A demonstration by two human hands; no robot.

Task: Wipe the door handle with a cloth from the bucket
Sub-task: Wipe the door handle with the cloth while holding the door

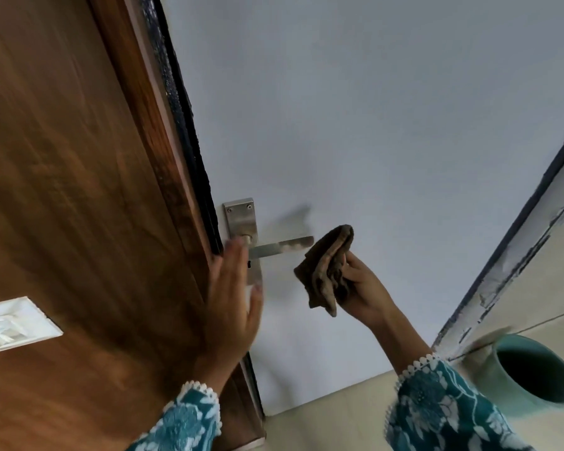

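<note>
A silver lever door handle (282, 248) sticks out from a metal backplate (241, 219) on the white door (372, 125). My right hand (365, 291) grips a folded brown cloth (328, 265), held just right of the lever's tip; whether the two touch is unclear. My left hand (233, 294) is spread flat with fingers apart, in front of the door's edge and the lower part of the backplate, its fingertips near the lever's base. A teal bucket (531, 372) stands on the floor at the lower right, its inside dark.
A brown wooden panel (62, 190) fills the left side, with a white switch plate (10, 323) set in it. A dark strip runs along the door's edge. A pale tiled wall and floor (323, 418) lie to the right and below.
</note>
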